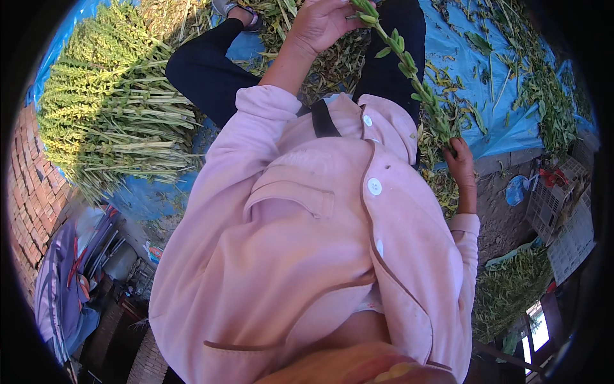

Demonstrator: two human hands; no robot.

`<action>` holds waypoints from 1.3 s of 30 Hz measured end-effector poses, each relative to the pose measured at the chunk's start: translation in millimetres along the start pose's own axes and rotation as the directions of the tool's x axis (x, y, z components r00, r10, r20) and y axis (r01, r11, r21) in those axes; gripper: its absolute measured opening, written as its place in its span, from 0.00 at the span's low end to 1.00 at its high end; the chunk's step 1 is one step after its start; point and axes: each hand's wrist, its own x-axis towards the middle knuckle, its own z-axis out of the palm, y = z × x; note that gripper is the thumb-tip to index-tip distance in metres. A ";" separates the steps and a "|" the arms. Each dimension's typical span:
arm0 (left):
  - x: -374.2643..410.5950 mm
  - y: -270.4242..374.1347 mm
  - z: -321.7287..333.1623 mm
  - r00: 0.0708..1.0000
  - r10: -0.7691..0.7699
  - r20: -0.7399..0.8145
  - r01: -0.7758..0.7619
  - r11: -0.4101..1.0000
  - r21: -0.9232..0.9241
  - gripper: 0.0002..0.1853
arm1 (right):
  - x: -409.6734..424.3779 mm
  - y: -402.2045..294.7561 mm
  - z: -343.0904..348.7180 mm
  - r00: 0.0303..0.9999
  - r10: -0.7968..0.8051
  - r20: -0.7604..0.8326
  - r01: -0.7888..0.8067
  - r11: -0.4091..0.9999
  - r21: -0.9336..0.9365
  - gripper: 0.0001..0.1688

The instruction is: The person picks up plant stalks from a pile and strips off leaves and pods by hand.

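A long green stalk set with pods, apparently sesame (407, 65), slants across from top centre to the right. My right hand (459, 157) grips its lower end beside my right hip. At the top edge, my left hand (326, 23) has its fingers on the stalk's upper part; the stalk's tip and some of the fingertips are cut off by the frame. Between my bent, dark-trousered legs (206, 72), loose leaves and stems (336, 67) litter the ground.
At left a large bundle of cut stalks (120, 105) lies on blue plastic sheeting (513, 129). More loose leaves (547, 105) spread at far right. Behind on the right are a plastic crate (559, 189) and another heap of stalks (513, 288). Brick paving (36, 187) borders the left.
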 end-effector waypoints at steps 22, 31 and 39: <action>-24.6 -7.7 31.2 0.966 0.063 0.252 -0.154 0.921 0.359 0.14 | 216.7 -218.5 -83.3 0.854 -0.504 0.130 0.363 0.755 0.546 0.17; -36.8 -1.2 45.6 0.959 0.189 0.213 -0.257 0.894 0.367 0.13 | 203.1 -244.2 -60.1 0.857 -0.464 0.222 0.167 0.659 0.733 0.17; -41.2 -5.5 32.7 0.957 0.289 -0.004 -0.289 0.956 0.055 0.06 | 180.2 -227.4 -62.5 0.877 -0.458 0.144 -0.005 0.290 0.957 0.16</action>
